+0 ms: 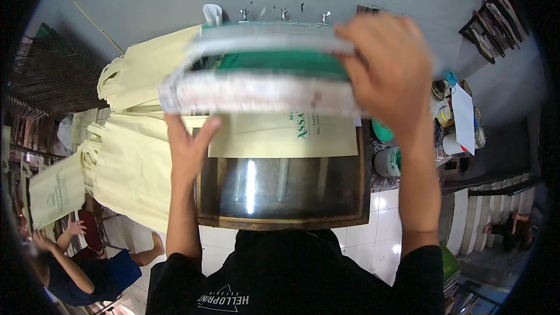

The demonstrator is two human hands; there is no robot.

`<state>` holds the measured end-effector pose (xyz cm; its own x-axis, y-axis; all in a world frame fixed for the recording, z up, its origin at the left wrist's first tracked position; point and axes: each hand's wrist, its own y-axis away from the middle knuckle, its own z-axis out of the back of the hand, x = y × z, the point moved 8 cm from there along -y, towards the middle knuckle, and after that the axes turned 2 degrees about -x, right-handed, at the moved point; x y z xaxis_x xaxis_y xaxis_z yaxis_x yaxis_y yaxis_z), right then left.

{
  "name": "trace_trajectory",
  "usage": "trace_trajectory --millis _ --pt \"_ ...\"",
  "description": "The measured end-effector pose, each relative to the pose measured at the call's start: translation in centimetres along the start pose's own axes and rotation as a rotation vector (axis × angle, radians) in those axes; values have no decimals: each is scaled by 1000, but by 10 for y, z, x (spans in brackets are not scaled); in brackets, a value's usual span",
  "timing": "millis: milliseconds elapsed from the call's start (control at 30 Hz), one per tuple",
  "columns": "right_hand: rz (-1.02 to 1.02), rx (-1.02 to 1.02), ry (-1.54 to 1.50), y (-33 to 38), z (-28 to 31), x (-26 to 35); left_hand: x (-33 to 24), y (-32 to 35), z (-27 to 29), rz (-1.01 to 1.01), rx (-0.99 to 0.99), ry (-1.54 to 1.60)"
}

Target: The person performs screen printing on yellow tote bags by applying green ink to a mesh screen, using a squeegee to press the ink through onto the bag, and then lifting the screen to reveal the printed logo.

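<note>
Desk [291, 192]: wood-framed glass.
R hand [394, 64]: grips white-edged rect. green-mesh frame [262, 92].
L hand [188, 147]: grip unclear.
Frame: keep lvl, clr of flat cream cloth [251, 140].

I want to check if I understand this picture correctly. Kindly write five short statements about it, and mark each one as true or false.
1. The right hand grips the right end of the printing frame. True.
2. The left hand is at the frame's right end. False: it is by the left end; contact is unclear.
3. The bag on the glass carries a red print. False: the print is green.
4. Pale bags lie in a pile left of the glass panel. True.
5. The glass panel is completely covered. False: its near part is bare.
</note>
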<state>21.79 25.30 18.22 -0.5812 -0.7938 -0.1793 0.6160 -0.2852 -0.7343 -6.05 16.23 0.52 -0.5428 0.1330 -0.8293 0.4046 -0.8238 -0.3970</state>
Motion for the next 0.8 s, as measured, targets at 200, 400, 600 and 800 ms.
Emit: trace_trajectory --millis 200,400,600,800 --pt "-420 268 -62 -100 5 -54 97 -9 -45 49 316 -869" --pt "-332 18 -125 -129 -7 -93 111 -42 -31 341 445 -459" --pt "-322 27 -163 -147 -11 -117 127 -52 130 446 182 -554" --pt "-347 3 -200 -153 -19 -117 172 -31 372 711 72 -1252"
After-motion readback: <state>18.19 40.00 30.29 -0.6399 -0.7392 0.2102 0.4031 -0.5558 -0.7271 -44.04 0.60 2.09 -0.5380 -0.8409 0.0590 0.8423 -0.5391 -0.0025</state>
